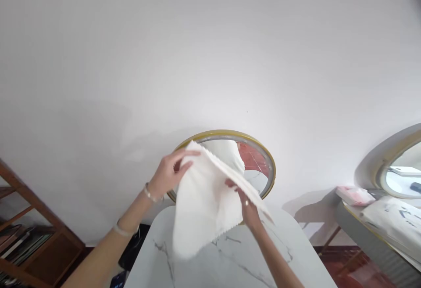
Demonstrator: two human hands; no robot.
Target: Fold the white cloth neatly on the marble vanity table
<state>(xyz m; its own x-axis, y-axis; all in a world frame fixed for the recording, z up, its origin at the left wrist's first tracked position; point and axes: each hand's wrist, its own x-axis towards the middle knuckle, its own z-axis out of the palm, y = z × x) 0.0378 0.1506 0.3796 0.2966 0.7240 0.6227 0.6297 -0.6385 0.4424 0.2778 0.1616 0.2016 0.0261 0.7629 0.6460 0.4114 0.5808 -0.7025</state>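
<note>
We hold the cloth [204, 200] spread before the mirror [258, 158], above the table [230, 257]. Our left hand [167, 171] pinches its top corner, and our right hand [248, 209] seems to grip the far edge. Holding both pinches firm and the cloth taut should stop it sagging.

A lived-in home room: a plain white wall [210, 51], a gold-rimmed round mirror [263, 158] above a marble-topped counter [230, 257], a wooden bookshelf [29, 244] stacked with books, and red tiled floor [348, 270] below
</note>
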